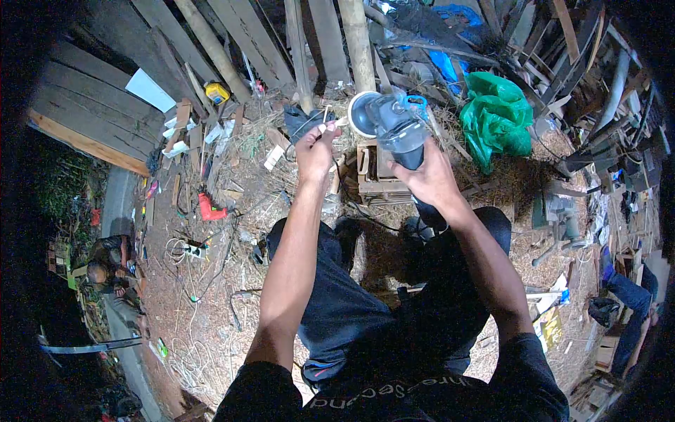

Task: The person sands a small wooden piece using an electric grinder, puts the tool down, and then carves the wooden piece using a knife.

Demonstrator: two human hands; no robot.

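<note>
My right hand (425, 176) is wrapped round the dark body of an angle grinder (399, 130), whose pale round disc (362, 114) faces left. My left hand (316, 151) is closed in a pinch on a small light wooden piece (342, 122), its tip close to the disc; whether they touch I cannot tell. Below the disc and between my hands stands a small wooden block stack (380, 176). A dark cable runs beneath my left hand.
A green plastic bag (496, 119) lies at the upper right beside scrap wood. A red power tool (211, 207), cables and a power strip (193, 250) lie on the left ground. People sit at the far left (112, 271) and far right (633, 295).
</note>
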